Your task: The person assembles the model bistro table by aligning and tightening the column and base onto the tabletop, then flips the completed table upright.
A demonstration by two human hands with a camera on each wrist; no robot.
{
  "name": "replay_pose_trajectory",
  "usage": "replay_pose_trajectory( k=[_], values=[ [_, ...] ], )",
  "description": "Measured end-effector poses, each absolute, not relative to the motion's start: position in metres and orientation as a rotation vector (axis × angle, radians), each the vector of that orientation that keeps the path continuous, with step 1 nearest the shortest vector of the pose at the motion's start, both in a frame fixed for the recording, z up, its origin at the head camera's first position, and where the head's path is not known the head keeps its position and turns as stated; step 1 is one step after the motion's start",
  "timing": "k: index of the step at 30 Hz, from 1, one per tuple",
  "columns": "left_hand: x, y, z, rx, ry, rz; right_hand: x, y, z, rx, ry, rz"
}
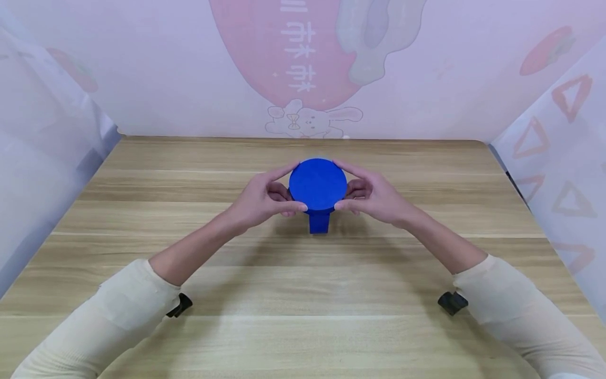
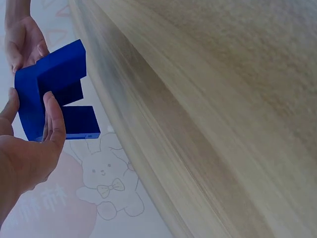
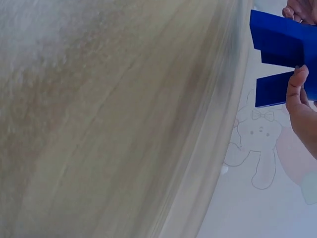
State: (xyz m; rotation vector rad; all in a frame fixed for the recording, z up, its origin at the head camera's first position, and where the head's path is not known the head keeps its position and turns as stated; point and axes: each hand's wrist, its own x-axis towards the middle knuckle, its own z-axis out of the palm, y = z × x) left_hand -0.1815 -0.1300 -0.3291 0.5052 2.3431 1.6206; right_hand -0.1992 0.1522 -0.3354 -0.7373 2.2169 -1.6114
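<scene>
In the head view a small blue stool (image 1: 317,184) with a round flat top and stubby legs is held between both hands. My left hand (image 1: 265,197) grips its left side, thumb at the near rim and index finger reaching to the far rim. On the opposite side my right hand (image 1: 374,196) grips it the same way. Both wrist views show fingers under the round top beside the legs (image 2: 81,120). The leg ends appear against the wall in the wrist views, raised off the table. The hands partly hide the sides of the top.
A wood-grain table (image 1: 303,295) lies under the arms. Behind it rises a pale wall (image 1: 165,79) printed with a rabbit and fruit, with pale side panels left and right. Dark wrist devices (image 1: 453,302) show beneath the light sleeves (image 1: 511,310).
</scene>
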Motion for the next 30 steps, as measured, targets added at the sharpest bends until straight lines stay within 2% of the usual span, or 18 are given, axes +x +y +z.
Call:
replay_pose_trajectory(
  k=[30],
  values=[
    [-0.197, -0.13, -0.347, 0.406, 2.233, 1.552, -0.215, 0.158, -0.351, -0.65, 2.228, -1.443]
  ],
)
